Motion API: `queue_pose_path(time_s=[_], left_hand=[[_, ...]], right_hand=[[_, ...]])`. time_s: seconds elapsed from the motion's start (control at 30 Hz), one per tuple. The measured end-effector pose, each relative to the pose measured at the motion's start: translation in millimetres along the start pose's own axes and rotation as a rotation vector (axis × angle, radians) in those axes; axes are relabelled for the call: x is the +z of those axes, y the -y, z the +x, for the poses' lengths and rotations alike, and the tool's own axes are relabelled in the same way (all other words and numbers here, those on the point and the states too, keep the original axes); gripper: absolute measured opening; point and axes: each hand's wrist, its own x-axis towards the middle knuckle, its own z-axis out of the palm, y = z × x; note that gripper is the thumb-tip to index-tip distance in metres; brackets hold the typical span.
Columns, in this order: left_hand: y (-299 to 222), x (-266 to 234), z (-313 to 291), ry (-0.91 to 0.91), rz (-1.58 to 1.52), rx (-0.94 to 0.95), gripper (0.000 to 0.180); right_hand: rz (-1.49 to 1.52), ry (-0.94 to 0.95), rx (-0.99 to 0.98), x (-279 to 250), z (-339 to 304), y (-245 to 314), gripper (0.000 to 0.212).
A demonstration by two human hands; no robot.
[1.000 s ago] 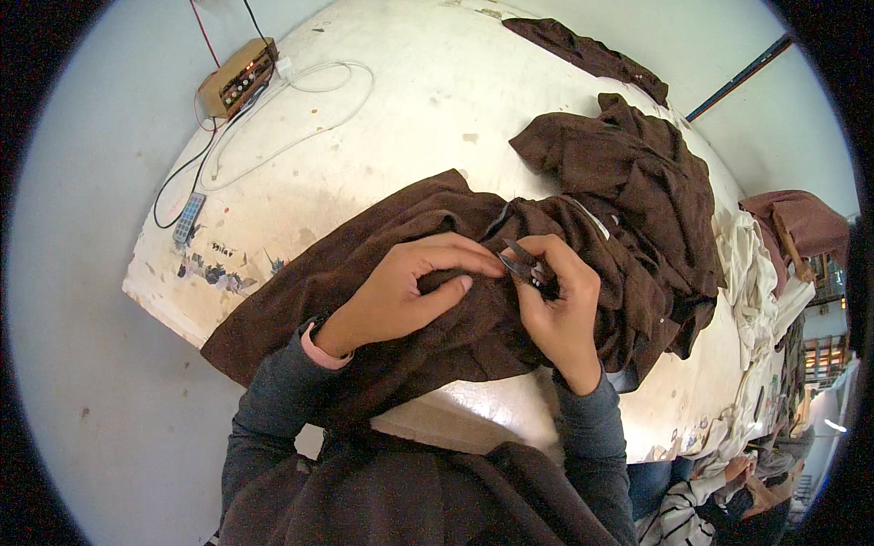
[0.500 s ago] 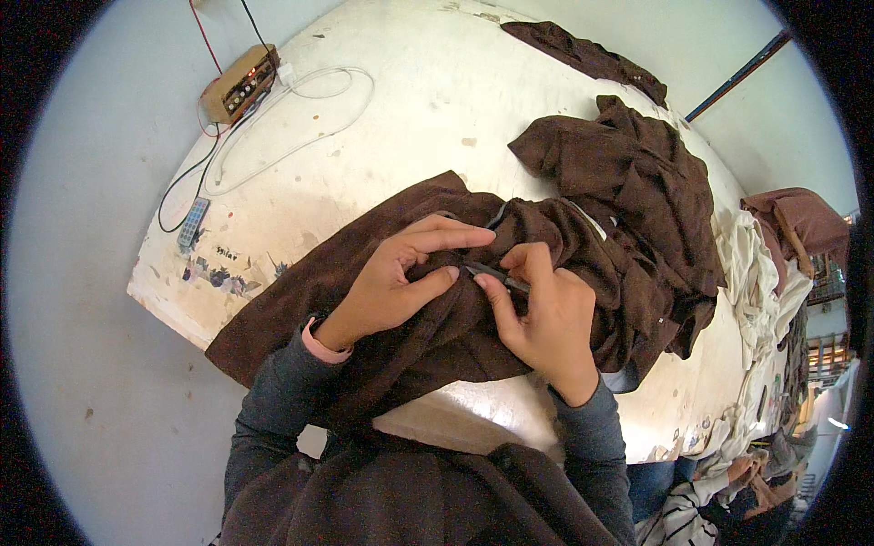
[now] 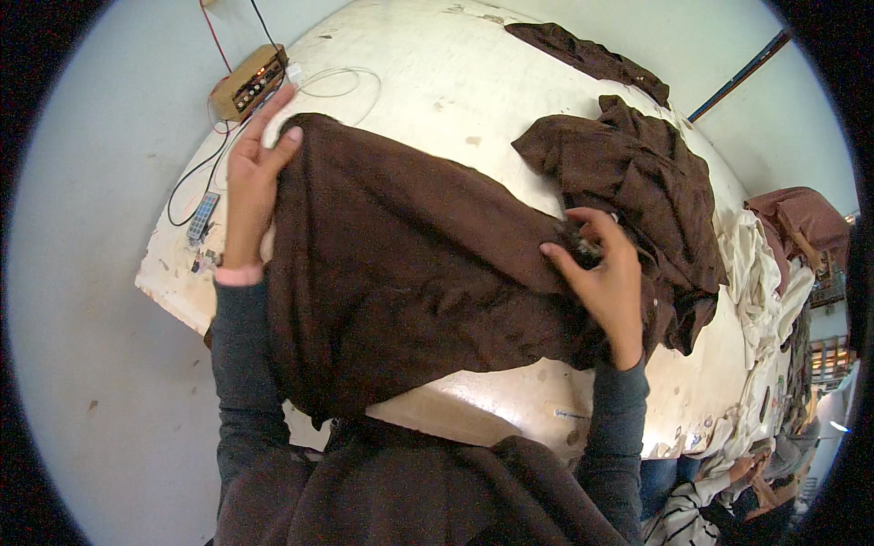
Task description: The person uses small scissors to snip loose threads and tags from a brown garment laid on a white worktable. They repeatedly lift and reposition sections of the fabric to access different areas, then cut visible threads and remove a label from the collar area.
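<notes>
A brown cloth garment (image 3: 428, 264) is spread across the near part of the table in front of me. At its upper left corner my left hand (image 3: 255, 173) pinches the edge, thumb on top and fingers behind, holding it raised. My right hand (image 3: 608, 278) is at the garment's right side, with thumb and index finger curved around a small dark tool (image 3: 580, 241). That tool is smeared by motion; it resembles thread snips, but its exact kind is unclear. Further brown cloth (image 3: 637, 173) lies bunched just beyond my right hand.
On the white worn table (image 3: 428, 82) a brown box with knobs (image 3: 250, 82), cables and a remote control (image 3: 203, 217) stand at the far left. Another brown cloth (image 3: 592, 59) lies at the back. White cloth (image 3: 751, 273) hangs at the right, near another person's hand (image 3: 745, 469).
My left hand has moved up and left, drawing the garment's edge out with it. My right hand has shifted right with the small dark tool. The cloth now lies flatter and wider.
</notes>
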Motion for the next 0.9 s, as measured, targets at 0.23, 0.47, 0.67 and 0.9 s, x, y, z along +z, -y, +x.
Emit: queue_pose_path(time_s=[0.23,0.47,0.67,0.9], left_hand=[[8.8,-71.5,-58.6,0.394,0.92,-0.148,0.064],[-48.2,-70.9,-67.5,0.575,0.651,-0.333,0.053],[-67.1,-65.5,33.4,0.569,0.82,-0.129,0.048],[-32.4,-42.9,-7.1,0.188,0.946,0.383,0.068]], right_hand=[[-0.07,0.191,-0.007,12.5,-29.5,-38.9,0.05],[0.237,-0.371,-0.052,-103.6,-30.0,-54.8,0.043],[-0.006,-0.272,-0.324,-153.3,126.4,-41.8,0.025],[-0.225,-0.482,-0.251,-75.2,98.0,-9.0,0.041]])
